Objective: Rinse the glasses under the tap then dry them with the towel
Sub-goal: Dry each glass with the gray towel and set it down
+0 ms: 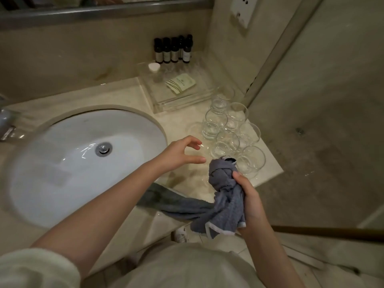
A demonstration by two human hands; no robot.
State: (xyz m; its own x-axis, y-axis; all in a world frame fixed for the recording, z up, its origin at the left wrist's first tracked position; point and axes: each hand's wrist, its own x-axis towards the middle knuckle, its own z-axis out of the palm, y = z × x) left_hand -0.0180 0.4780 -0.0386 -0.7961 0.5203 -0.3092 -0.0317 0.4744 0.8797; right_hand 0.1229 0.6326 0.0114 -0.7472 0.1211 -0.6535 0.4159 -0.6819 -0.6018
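1. Our right hand [250,201] grips the grey towel [223,196], bunched. Its upper end is twisted into a knot-like wad, possibly wrapped round a glass; we cannot tell. A tail trails left over the counter [180,119] edge.
2. Our left hand [182,151] hovers over the counter, holding nothing, fingers and thumb curved and apart as if sized for a glass.
3. The glasses [228,129] stand clustered just ahead and right of both hands, touching one another. The nearest sit beside the towel's top. The left hand seems better placed to reach.
4. All glasses look empty; wet or dry, unclear.
5. Sink [41,163] lies to the left, drain shut, a little water pooled.
6. Beyond: clear tray [166,102] holding a sachet [180,83], a white-capped bottle and dark bottles [173,50].
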